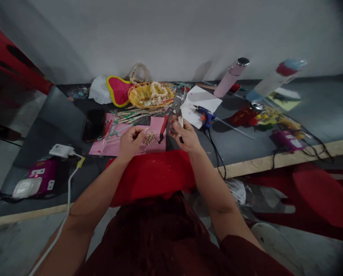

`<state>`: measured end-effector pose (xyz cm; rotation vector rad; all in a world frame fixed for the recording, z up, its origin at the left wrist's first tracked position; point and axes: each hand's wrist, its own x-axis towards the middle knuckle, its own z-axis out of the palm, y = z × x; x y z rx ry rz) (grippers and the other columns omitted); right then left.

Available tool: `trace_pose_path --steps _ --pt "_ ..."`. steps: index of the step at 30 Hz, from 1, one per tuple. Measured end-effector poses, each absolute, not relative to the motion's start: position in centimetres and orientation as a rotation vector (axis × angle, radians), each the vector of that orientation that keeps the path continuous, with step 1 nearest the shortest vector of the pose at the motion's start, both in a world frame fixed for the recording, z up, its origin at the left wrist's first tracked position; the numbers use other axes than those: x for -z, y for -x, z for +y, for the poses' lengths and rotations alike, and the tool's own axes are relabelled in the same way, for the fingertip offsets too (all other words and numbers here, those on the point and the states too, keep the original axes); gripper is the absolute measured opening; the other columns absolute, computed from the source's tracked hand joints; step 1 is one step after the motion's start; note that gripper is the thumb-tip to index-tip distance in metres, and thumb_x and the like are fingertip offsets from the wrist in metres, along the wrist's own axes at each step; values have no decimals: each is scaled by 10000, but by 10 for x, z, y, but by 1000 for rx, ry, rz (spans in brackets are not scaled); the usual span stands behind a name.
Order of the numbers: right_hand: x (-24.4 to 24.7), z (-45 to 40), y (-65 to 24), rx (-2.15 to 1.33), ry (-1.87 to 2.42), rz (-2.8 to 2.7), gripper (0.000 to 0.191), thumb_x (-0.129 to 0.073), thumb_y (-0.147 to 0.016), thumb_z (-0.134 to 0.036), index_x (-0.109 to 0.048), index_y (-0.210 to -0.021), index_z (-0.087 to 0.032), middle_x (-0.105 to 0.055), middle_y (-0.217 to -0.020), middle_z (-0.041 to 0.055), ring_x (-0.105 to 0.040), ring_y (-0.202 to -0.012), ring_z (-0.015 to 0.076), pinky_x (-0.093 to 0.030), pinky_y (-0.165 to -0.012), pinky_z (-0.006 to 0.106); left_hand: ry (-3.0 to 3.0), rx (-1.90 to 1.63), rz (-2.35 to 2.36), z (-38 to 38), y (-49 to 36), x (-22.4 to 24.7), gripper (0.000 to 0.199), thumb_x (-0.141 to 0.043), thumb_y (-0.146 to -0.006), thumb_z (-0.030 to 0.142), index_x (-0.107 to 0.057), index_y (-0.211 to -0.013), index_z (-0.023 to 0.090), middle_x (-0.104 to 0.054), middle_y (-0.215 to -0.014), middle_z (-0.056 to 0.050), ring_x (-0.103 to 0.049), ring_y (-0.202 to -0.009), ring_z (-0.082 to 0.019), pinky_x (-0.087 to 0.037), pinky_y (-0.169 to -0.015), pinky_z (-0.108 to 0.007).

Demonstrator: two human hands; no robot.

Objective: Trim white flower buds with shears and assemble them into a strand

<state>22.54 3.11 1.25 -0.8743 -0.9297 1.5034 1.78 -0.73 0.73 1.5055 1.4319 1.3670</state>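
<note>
My left hand [131, 142] is closed in a pinch, with a short pale stick [145, 130] poking out past the fingertips. Just beside it, a heap of short cut sticks [150, 138] lies on pink paper [157, 123]. Pruning shears [177, 103] are gripped in my right hand [186, 135], blades pointing up and away from me. Their red handle [164, 128] stands apart from the other one, which lies within my fingers. Behind the heap are longer thin sticks [131, 115] with green marks.
A wicker basket [134, 100] with pale beads or shells stands behind. Left lie a phone [94, 125] and a purple power strip [42, 174]. Right are a blue glue gun [208, 118], a pink flask [231, 77], a red can [242, 115], a bottle [275, 81] and cables.
</note>
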Motion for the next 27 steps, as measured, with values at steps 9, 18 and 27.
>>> trace_pose_path --steps 9,18,27 --pt "-24 23 -230 -1622 682 -945 211 -665 -758 -409 -524 -847 -279 -612 -1219 -27 -595 -1063 180 -497 -827 368 -1481 -1368 1437 -8 -19 -11 190 -616 -799 346 -630 -774 159 -674 -692 -19 -596 -614 -104 -451 -587 -210" --pt "-24 22 -236 -1193 892 -1456 212 -619 -777 -403 -510 -893 -263 -615 -1144 30 -584 -961 178 -499 -738 340 -1358 -1421 1424 -6 -16 -11 174 -626 -791 336 -620 -786 162 -669 -679 -14 -559 -571 -91 -432 -554 -202" --pt "-13 17 -225 -249 1252 -2442 371 -454 -839 -223 -538 -1200 -213 -382 -1471 93 -382 -1260 307 -365 -965 510 -1193 -1574 1316 2 -9 -3 212 -626 -805 389 -609 -766 181 -646 -670 -3 -395 -452 -58 -281 -413 -193"
